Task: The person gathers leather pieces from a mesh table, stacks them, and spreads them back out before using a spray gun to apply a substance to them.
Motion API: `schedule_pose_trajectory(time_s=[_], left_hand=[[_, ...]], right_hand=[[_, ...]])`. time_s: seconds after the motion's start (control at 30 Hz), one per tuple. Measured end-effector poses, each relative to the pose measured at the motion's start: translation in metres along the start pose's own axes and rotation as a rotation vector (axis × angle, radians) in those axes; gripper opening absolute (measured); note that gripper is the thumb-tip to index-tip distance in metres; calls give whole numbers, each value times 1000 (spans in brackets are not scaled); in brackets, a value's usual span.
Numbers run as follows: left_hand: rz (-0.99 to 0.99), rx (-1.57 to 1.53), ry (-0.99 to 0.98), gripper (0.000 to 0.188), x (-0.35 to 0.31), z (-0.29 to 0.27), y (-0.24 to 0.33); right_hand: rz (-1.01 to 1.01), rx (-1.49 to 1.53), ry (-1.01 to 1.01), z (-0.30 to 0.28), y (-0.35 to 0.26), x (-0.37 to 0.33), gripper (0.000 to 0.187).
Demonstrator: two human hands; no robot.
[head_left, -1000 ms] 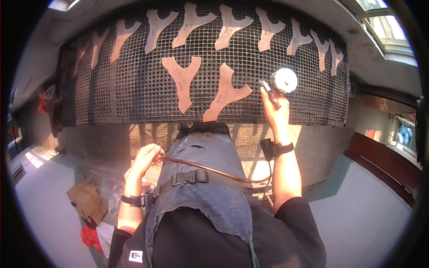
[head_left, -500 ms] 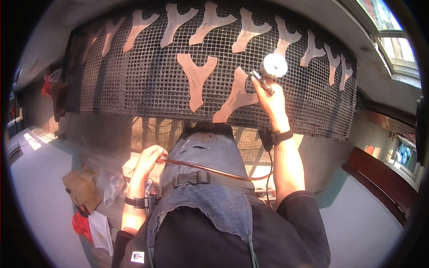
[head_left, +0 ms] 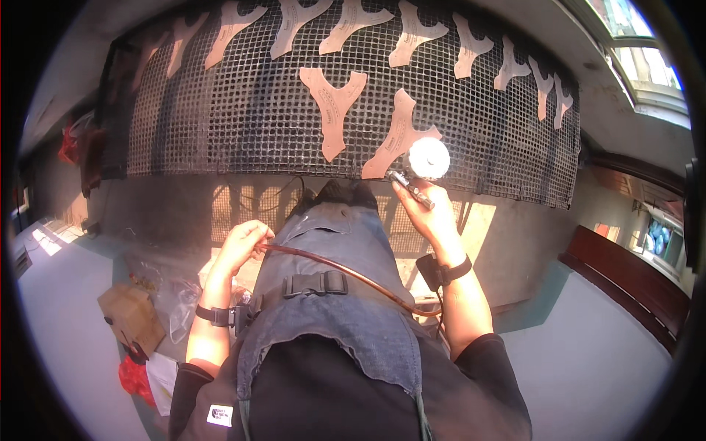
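My right hand (head_left: 429,212) is closed round a spray gun (head_left: 412,190) topped by a round, bright cup (head_left: 428,159). The gun is over the near edge of the mesh rack, just right of the lower end of a tan Y-shaped piece (head_left: 396,140). Part of that piece's right arm lies close behind the cup. A second tan Y-shaped piece (head_left: 326,110) lies to its left. In front of my apron, my left hand (head_left: 243,246) is closed on a brown hose (head_left: 334,264), which runs across to my right forearm.
The dark mesh rack (head_left: 243,110) carries several more Y-shaped pieces (head_left: 415,35) in a row along its far side. At the left are a cardboard box (head_left: 132,316) and a red plastic bag (head_left: 137,381). A pale surface (head_left: 588,345) stands at the right.
My right hand and the spray gun have moved toward me and slightly left, from beside the near piece's right arm to its lower end. My left hand still holds the hose.
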State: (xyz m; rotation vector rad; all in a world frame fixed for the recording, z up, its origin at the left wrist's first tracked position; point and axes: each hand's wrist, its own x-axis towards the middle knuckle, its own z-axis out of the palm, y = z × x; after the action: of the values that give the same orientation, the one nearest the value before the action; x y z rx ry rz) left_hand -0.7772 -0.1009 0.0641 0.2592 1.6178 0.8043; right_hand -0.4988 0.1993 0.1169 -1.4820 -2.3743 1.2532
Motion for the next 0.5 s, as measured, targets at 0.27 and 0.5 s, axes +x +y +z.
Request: schedule_pose_trajectory(time_s=[0.27,0.5], left_hand=[[31,50,-58,28,-1,-14,-1],[55,77,-72,29,6,-8,7]], right_hand=[[26,-62,-57,28,8,-45,32],[66,-54,23,13,24,-49,31]])
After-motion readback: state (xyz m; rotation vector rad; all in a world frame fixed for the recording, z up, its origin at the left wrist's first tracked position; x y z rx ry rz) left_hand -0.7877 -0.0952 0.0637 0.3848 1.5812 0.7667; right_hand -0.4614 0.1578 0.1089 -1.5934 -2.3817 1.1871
